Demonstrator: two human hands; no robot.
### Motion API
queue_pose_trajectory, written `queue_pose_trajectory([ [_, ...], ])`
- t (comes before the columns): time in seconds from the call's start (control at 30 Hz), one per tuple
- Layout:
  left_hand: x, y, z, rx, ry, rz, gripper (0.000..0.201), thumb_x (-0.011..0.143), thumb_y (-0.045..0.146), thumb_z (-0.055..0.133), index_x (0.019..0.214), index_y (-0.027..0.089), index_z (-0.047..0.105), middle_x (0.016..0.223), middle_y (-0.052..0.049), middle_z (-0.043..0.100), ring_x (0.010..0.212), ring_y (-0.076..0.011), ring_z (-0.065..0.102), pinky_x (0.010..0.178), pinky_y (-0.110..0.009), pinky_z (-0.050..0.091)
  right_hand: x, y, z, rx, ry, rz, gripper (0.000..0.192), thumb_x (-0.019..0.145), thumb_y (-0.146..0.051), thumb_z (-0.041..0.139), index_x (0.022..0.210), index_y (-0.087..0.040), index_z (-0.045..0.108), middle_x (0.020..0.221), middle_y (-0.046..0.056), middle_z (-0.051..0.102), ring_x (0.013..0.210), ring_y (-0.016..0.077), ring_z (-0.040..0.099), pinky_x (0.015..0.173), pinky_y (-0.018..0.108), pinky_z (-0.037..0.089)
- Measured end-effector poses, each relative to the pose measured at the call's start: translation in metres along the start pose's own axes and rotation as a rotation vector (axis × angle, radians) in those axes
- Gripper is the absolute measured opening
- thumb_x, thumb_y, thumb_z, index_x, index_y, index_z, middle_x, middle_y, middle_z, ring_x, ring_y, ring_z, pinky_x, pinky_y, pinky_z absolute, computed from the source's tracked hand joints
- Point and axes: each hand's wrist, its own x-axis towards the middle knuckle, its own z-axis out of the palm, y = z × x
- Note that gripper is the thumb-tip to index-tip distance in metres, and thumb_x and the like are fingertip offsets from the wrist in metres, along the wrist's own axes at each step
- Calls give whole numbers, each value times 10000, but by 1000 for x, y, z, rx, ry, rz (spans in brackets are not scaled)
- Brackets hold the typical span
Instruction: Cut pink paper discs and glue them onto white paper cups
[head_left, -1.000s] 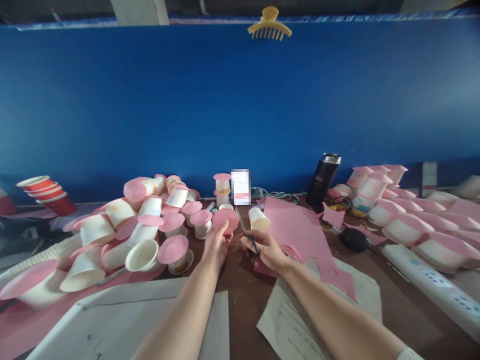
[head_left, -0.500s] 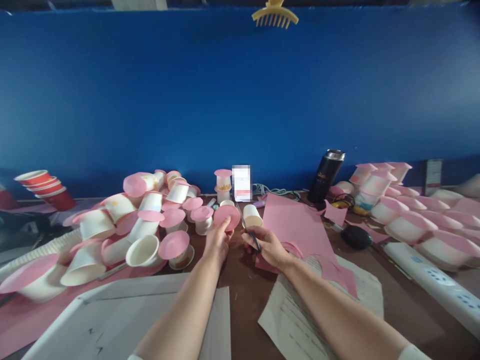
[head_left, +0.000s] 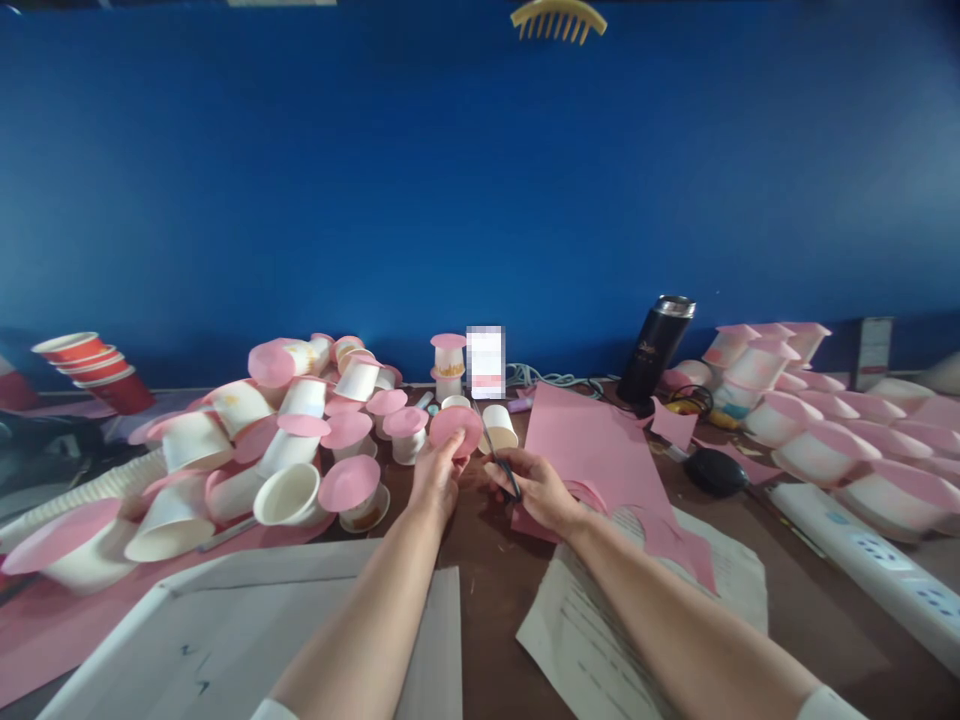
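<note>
"So, what is being gripped in the head view?"

"A pink paper disc [head_left: 445,425] is pinched between the thumb and fingers of the left hand [head_left: 437,477], above the brown table [head_left: 495,620]. Dark-handled scissors [head_left: 511,482] are grasped in the right hand [head_left: 540,492], their blades pointed away from the body, just beside the disc's right edge. Whether the paper is touched by the blades cannot be told."

"And around the hands?"

"A white paper cup [head_left: 501,427] is seen just beyond the scissors. At right, a pink paper sheet [head_left: 585,435], a black vacuum flask [head_left: 651,352] and a white power strip [head_left: 862,555] are shown. At left, pink-topped paper cups [head_left: 304,398] are crowded together, with stacked red paper cups [head_left: 116,385] tilted behind them."
</note>
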Motion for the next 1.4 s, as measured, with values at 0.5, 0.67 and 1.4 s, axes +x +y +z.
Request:
queue_pose_trajectory([
  [0.5,-3,1,0,-14,-11,-32,455,513,229,877,895,158,639,772,1,670,620,-86,601,558,-197,445,3,5,-2,-23,18,-16,412,755,-496,733,990,-159,694,687,-1,623,561,102,542,552,245,418],
  [0.67,-3,0,1,-16,-10,-32,440,524,220,872,887,153,633,766,-7,670,634,-90,607,565,-195,449,2,3,-1,-44,29,-23,421,756,-494,729,996,-149,696,666,-1,607,551,103,529,534,244,399],
  [1.4,-3,1,1,-7,-7,-52,398,570,201,844,912,151,647,798,-19,676,645,-102,616,555,-205,444,0,-5,2,-30,43,-15,380,735,-470,743,947,-158,700,607,-18,574,537,113,498,530,250,370],
])
